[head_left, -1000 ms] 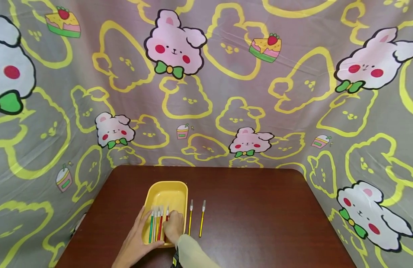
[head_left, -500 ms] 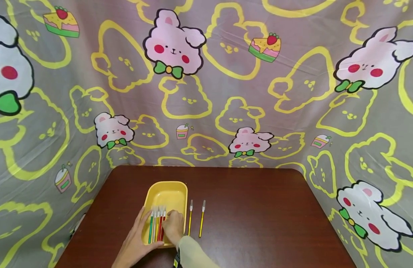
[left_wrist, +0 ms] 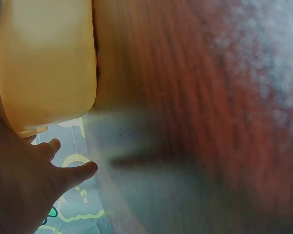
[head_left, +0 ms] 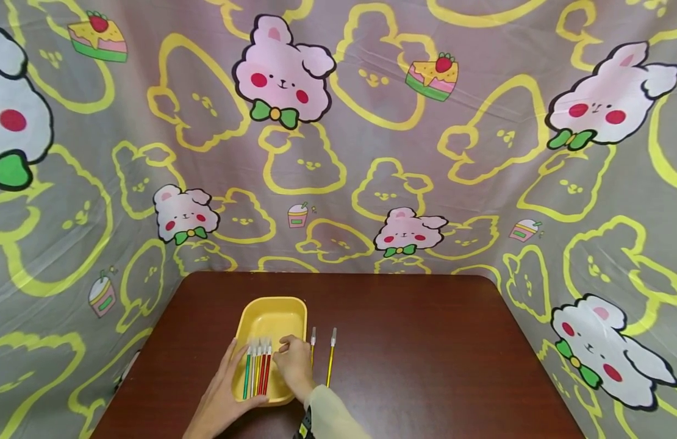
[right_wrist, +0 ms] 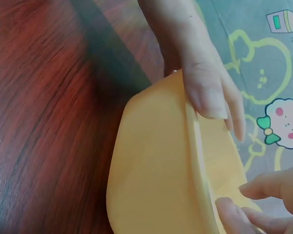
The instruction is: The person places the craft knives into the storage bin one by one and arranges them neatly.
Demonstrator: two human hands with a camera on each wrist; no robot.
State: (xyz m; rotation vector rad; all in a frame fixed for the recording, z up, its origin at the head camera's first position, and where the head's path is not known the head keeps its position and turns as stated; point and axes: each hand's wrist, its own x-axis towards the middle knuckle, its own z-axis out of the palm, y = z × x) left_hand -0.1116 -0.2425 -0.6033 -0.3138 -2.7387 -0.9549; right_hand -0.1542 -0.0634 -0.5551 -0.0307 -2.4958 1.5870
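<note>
In the head view, several capped craft knives (head_left: 257,371), with green, silver, yellow and red handles, lie side by side in the left part of a yellow tray (head_left: 275,308). My left hand (head_left: 220,390) grips the tray's near-left corner, its thumb on the rim, as the right wrist view also shows. Over the tray's right side hovers my right hand (head_left: 294,364), fingers loosely bent and nothing visible between them. In the right wrist view its fingers (right_wrist: 268,187) stand apart inside the rim. The left wrist view shows the tray wall (left_wrist: 46,63) and left fingers (left_wrist: 78,176).
Two yellow-handled craft knives lie on the brown table (head_left: 415,341) right of the tray; the farther one (head_left: 331,356) shows more, while the nearer one (head_left: 313,341) is partly behind my right hand. A patterned curtain (head_left: 338,140) surrounds the table's back and sides.
A red craft knife, upright at my right hand one second ago, now lies against the row of others. My right hand has let go and shifted right; my left hand stays put.
</note>
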